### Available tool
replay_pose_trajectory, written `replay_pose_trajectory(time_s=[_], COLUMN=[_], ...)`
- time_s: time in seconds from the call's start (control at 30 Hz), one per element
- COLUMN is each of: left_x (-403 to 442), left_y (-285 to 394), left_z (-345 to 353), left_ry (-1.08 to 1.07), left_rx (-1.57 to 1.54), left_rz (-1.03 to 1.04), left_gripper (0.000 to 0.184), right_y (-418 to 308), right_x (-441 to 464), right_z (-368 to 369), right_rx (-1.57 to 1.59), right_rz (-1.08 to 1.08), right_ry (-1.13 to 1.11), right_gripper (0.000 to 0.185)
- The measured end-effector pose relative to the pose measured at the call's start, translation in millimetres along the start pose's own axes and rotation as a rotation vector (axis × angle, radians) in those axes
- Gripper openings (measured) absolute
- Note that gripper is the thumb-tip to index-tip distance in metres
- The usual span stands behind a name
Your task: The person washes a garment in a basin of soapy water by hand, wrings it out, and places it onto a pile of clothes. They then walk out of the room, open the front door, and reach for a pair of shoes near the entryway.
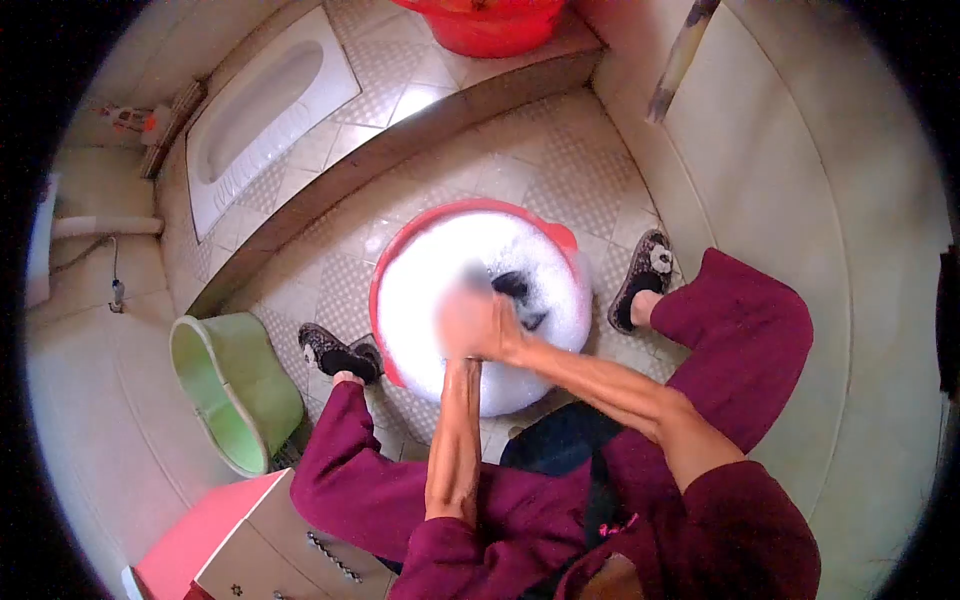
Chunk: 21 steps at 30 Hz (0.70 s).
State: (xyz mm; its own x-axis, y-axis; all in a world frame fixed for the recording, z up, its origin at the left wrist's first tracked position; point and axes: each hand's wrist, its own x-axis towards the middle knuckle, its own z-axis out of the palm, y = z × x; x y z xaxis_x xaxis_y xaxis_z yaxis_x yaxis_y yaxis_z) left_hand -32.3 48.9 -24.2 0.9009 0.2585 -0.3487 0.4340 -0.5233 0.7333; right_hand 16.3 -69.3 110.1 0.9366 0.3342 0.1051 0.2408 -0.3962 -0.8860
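Note:
A red basin (393,250) full of white suds (425,265) stands on the floor between my feet. Dark, wet-looking cloth (512,284) pokes up through the foam. My left hand (458,322) and my right hand (500,335) are together over the middle of the basin, touching each other. A blur covers most of both, so their fingers do not show. Just beyond them a dark smeared patch shows, perhaps part of the same cloth; whether either hand grips it I cannot tell.
A green bin (265,385) stands left of my left foot. A raised tiled ledge (300,190) carries a squat toilet (265,120) and another red tub (500,25). At lower left is a pink-topped cabinet (205,535). A pole (683,60) leans against the right wall.

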Motion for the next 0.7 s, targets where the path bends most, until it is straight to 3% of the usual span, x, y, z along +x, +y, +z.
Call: replay_pose_trajectory(time_s=[0.03, 0.07, 0.1, 0.13, 0.17, 0.2, 0.27, 0.33, 0.4, 0.43, 0.47, 0.53, 0.6, 0.7], left_x=[2.4, -7.6, -17.5, -25.0, -32.5, -28.2, -21.0, -6.4, 20.9, 34.5, 44.2, 62.7, 70.2, 69.0], left_y=[-19.6, 9.3, 37.5, 69.9, 102.7, 85.2, 112.3, 89.5, 49.3, 29.0, 12.1, -23.0, -28.6, 4.9], left_z=[27.6, 23.0, 18.7, 8.8, -1.2, 8.3, -3.4, -7.8, -15.6, -19.4, -24.6, -28.7, -24.7, -7.9], left_ry=[0.147, 0.161, 0.177, 0.086, 0.136, 0.129, 0.064, -0.031, -0.036, -0.030, -0.022, 0.076, 0.163, 0.339], left_rx=[-0.156, -0.082, -0.007, -0.551, -1.082, -1.226, -1.126, -1.096, -0.964, -0.900, -0.879, -0.752, -0.646, 0.102], left_rz=[0.007, 0.042, 0.075, -0.159, -0.434, -0.536, -0.455, -0.322, -0.147, -0.063, -0.066, -0.104, -0.141, -0.119], left_gripper=[0.024, 0.026, 0.029, 0.031, 0.034, 0.041, 0.045, 0.043, 0.039, 0.037, 0.037, 0.037, 0.037, 0.045], right_y=[-2.3, -0.1, 13.1, 32.2, 44.5, 56.4, 76.5, 97.2, 107.2, 83.0, 89.9, 111.5, 139.6, 144.6], right_x=[-6.5, -12.3, -8.4, -2.0, 11.4, 24.7, 44.8, 57.6, 80.2, 90.0, 91.2, 94.2, 80.7, 66.6], right_z=[4.4, 9.5, 10.8, 12.5, 7.1, 0.3, -11.8, -15.3, -24.4, -46.1, -46.4, -35.4, 0.6, 29.4], right_rx=[0.065, 0.131, -0.005, -0.136, -0.185, -0.093, -0.162, -0.147, 0.220, 0.345, 0.348, 0.280, -0.084, -0.086], right_rz=[-0.046, -0.088, -0.095, -0.096, -0.074, 0.232, 0.207, 0.223, 0.298, 0.454, 0.457, 0.080, 0.040, 0.388], right_ry=[0.049, 0.094, -0.043, -0.182, -0.201, -0.239, -0.218, -0.216, -0.266, -0.350, -0.354, -0.360, -0.308, -0.337], right_gripper=[0.018, 0.018, 0.019, 0.020, 0.023, 0.026, 0.035, 0.040, 0.023, 0.037, 0.037, 0.052, 0.057, 0.051])
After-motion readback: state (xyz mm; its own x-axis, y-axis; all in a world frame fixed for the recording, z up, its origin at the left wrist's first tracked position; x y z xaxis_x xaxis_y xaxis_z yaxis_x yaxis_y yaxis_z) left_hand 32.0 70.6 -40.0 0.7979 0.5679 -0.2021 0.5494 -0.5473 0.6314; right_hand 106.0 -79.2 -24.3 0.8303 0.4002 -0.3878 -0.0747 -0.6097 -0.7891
